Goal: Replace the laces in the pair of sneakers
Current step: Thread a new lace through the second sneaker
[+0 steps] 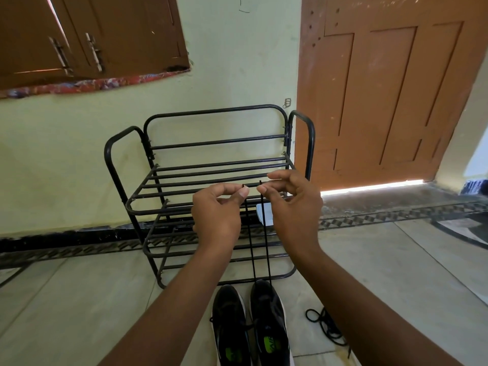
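Head view, nearest first: a pair of black fabric sneakers (250, 323) with green insole labels stands side by side on the pale tiled floor (79, 299), toes pointing away. Just to their right a loose black cord lace (326, 327) lies coiled on the tiles. From the right-hand sneaker two strands of a thin black lace (265, 233) rise straight up to the hands. The left hand (217, 210) pinches one lace tip between thumb and forefinger, its other fingers curled in. The right hand (293, 204) pinches the other tip the same way, its remaining fingers loosely bent. The two tips sit close together, level with each other. Behind the hands stands a black tubular metal shoe rack (211, 167) against a pale green wall (237, 62). A brown panelled wooden door (383, 88) is to the right, and brown wooden shutters (92, 35) are at upper left.
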`<action>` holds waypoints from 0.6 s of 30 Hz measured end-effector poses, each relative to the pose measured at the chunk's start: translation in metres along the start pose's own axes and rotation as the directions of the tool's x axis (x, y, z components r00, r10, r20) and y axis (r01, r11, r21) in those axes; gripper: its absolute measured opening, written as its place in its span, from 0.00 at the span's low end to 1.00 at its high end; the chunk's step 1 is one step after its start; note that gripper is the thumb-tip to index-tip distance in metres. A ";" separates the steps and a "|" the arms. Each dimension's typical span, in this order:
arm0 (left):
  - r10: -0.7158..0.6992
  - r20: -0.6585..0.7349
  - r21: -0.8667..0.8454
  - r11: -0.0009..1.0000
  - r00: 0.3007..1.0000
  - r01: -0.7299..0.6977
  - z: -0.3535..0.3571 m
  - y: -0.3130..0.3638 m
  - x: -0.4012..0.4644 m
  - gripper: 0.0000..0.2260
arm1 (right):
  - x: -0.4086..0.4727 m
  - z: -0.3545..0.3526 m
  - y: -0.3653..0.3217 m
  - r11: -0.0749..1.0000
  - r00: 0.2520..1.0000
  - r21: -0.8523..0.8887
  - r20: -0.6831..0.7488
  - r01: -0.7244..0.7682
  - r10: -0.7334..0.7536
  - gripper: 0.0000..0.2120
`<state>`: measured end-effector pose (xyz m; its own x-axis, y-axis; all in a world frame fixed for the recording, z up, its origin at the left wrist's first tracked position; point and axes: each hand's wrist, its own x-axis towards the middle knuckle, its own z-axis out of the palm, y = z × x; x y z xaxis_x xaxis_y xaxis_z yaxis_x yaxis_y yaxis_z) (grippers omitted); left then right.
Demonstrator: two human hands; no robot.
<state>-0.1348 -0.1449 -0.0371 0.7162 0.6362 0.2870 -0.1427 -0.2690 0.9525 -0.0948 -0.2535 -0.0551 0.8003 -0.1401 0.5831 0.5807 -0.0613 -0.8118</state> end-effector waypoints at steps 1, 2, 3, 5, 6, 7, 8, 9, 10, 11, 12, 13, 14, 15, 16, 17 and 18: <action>0.008 0.010 -0.025 1.000 1.000 -0.007 0.000 0.001 -0.001 0.02 | 0.000 0.000 0.000 1.000 1.000 -0.001 0.006 -0.001 0.001 0.08; 0.019 0.021 -0.042 0.999 1.000 -0.018 0.000 0.001 -0.001 0.02 | 0.000 0.001 0.001 1.000 1.000 -0.002 0.009 -0.003 0.003 0.07; 0.029 0.029 -0.051 0.998 0.999 -0.027 0.000 0.001 -0.001 0.02 | 0.000 0.001 0.000 1.000 1.000 -0.002 0.013 -0.005 0.005 0.07; 0.040 0.034 -0.050 0.998 0.999 -0.038 0.000 0.000 0.000 0.02 | 0.001 0.001 0.001 1.000 1.000 -0.007 0.015 -0.004 0.004 0.06; 0.042 0.031 -0.045 0.998 0.999 -0.041 0.000 -0.001 0.000 0.01 | 0.001 0.001 0.001 1.000 1.000 -0.010 0.015 -0.001 0.001 0.06; 0.042 0.027 -0.041 0.998 0.999 -0.041 -0.001 -0.001 0.000 0.01 | 0.001 0.001 0.001 1.000 1.000 -0.010 0.016 0.000 0.001 0.06; 0.039 0.025 -0.037 0.999 0.999 -0.038 -0.001 -0.001 0.000 0.01 | 0.002 0.001 0.001 1.000 1.000 -0.008 0.016 -0.001 0.001 0.06; 0.036 0.026 -0.036 0.999 0.999 -0.035 -0.001 -0.001 0.000 0.01 | 0.002 0.001 0.001 1.000 1.000 -0.006 0.017 -0.001 0.002 0.06; 0.031 0.028 -0.032 0.999 0.999 -0.030 -0.001 -0.001 0.000 0.01 | 0.002 0.001 0.001 1.000 1.000 -0.006 0.018 -0.003 0.004 0.06; 0.025 0.030 -0.024 0.999 0.999 -0.024 -0.001 0.000 0.000 0.02 | 0.001 0.000 0.001 1.000 1.000 -0.005 0.021 -0.006 0.006 0.06; 0.022 0.033 -0.014 1.000 0.999 -0.022 -0.001 0.000 0.001 0.03 | 0.001 0.000 0.000 1.000 1.000 -0.002 0.024 -0.008 0.008 0.06; 0.022 0.039 -0.006 1.000 0.999 -0.022 -0.001 0.001 0.001 0.04 | 0.001 0.000 0.000 1.000 1.000 0.000 0.027 -0.009 0.009 0.07; 0.023 0.047 -0.003 1.000 0.999 -0.023 -0.001 0.001 0.002 0.04 | 0.001 0.000 0.000 1.000 1.000 0.000 0.029 -0.011 0.011 0.07; 0.024 0.057 -0.007 1.000 0.998 -0.024 -0.001 0.002 0.002 0.04 | 0.001 0.000 -0.001 1.000 0.999 0.000 0.031 -0.017 0.017 0.07; 0.027 0.064 -0.012 1.000 0.998 -0.026 -0.002 0.003 0.002 0.03 | 0.001 -0.001 -0.001 1.000 0.999 0.002 0.032 -0.021 0.021 0.08; 0.030 0.069 -0.013 0.999 0.997 -0.029 -0.002 0.004 0.002 0.02 | 0.002 -0.001 -0.001 1.000 0.999 0.006 0.034 -0.025 0.025 0.08; 0.032 0.073 -0.011 0.999 0.997 -0.031 -0.002 0.005 0.002 0.01 | 0.002 -0.001 -0.001 1.000 0.999 0.008 0.034 -0.027 0.027 0.08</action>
<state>-0.1355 -0.1435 -0.0315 0.7592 0.5728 0.3091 -0.1724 -0.2810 0.9441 -0.0943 -0.2546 -0.0529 0.8204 -0.1075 0.5617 0.5599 -0.0492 -0.8271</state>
